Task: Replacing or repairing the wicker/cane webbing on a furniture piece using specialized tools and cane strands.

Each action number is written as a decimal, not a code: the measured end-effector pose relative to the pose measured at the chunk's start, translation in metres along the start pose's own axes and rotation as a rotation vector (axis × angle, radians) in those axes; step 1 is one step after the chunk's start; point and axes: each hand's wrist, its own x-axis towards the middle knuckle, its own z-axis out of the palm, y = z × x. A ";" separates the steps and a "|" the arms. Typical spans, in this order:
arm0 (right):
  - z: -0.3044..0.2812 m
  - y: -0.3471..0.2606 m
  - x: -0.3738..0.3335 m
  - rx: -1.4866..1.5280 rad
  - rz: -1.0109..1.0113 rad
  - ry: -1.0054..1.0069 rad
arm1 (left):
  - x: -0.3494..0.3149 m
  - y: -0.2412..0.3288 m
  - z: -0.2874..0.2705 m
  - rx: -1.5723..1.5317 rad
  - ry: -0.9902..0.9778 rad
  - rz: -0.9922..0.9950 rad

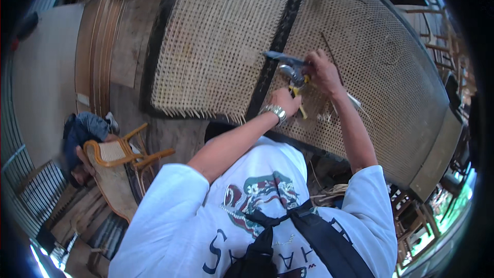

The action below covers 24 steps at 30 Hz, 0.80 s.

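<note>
A dark-framed panel of woven cane (pixel 221 41) lies in front of me, with a dark bar (pixel 280 36) running across it. My left hand (pixel 286 102), a metal watch at its wrist, is closed on pruning shears (pixel 292 74) with yellow handles, held over the panel. My right hand (pixel 321 73) is close above it, closed around a slim blue-grey tool (pixel 282 57) that points left and is too blurred to name. Its fingers are also near the upper part of the shears; whether they touch cannot be seen. A thin dark strip (pixel 329 49) stands beside the right hand.
At the left, another person (pixel 85 144) bends by a rattan chair (pixel 116 157). Wooden boards (pixel 95 46) lean beyond the panel's left side. Chair frames (pixel 437 46) are stacked at the right. Loose cane strips (pixel 332 191) lie below the panel's near edge.
</note>
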 end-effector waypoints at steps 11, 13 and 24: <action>-0.008 0.000 -0.007 -0.014 0.117 -0.024 | 0.000 0.006 0.029 -0.242 0.241 0.027; -0.012 0.002 -0.020 0.002 0.169 -0.043 | -0.002 0.011 0.025 -0.161 0.210 0.066; -0.082 0.081 -0.068 -0.066 0.452 0.380 | 0.003 0.035 0.003 -0.257 -0.332 0.258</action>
